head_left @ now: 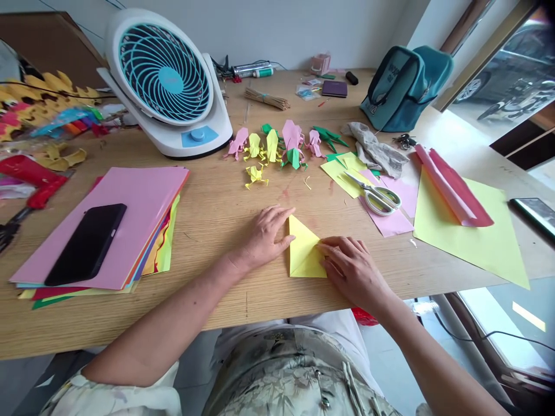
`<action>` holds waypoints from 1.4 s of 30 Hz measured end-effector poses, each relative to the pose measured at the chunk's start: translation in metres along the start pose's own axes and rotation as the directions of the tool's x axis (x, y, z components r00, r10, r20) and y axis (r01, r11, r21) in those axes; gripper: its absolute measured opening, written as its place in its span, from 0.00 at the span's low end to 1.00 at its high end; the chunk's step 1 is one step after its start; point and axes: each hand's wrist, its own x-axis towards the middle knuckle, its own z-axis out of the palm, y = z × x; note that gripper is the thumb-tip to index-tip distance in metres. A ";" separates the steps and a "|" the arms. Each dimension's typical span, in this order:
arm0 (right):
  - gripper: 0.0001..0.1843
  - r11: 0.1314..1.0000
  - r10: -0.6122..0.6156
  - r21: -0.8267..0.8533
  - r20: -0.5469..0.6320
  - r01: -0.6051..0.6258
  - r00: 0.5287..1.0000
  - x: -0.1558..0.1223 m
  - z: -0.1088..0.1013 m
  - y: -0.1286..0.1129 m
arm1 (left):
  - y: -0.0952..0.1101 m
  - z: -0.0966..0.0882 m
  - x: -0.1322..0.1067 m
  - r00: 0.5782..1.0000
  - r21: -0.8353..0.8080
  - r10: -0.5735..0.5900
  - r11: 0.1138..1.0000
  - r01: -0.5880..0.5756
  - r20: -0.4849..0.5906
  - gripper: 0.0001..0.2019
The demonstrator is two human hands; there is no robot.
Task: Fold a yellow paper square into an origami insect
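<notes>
A folded sheet of yellow origami paper (303,254) lies on the wooden table in front of me, with a slanted upper right edge and crease lines near its bottom. My left hand (269,234) rests flat at its left edge, thumb spread from the fingers, the tips just touching the paper. At the right corner, my right hand (353,266) pinches the paper between thumb and fingers; that corner is partly hidden. Beyond the hands stand several folded paper frogs in yellow, pink and green, among them a small yellow frog (255,175).
Scissors (381,199) lie on paper scraps to the right, near a large yellow sheet (468,248) and a rolled pink sheet (455,190). On the left, a phone (87,242) sits on stacked coloured paper (143,190). A fan (169,81) and a teal bag (399,86) stand behind.
</notes>
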 end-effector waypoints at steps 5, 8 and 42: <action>0.09 1.000 -0.027 -0.010 -0.001 0.027 1.000 -0.001 0.001 -0.002 | -0.002 0.007 0.009 0.998 0.086 -0.042 0.996 0.039 0.038 0.32; 0.09 0.999 -0.037 0.005 0.006 0.037 0.999 0.000 0.000 -0.003 | 0.004 0.009 0.012 0.994 0.093 -0.029 0.996 0.020 0.102 0.38; 0.10 0.992 -0.117 0.034 -0.010 0.118 0.993 0.004 0.002 -0.003 | 0.008 -0.038 0.094 0.822 -0.114 -0.093 0.976 0.188 0.561 0.05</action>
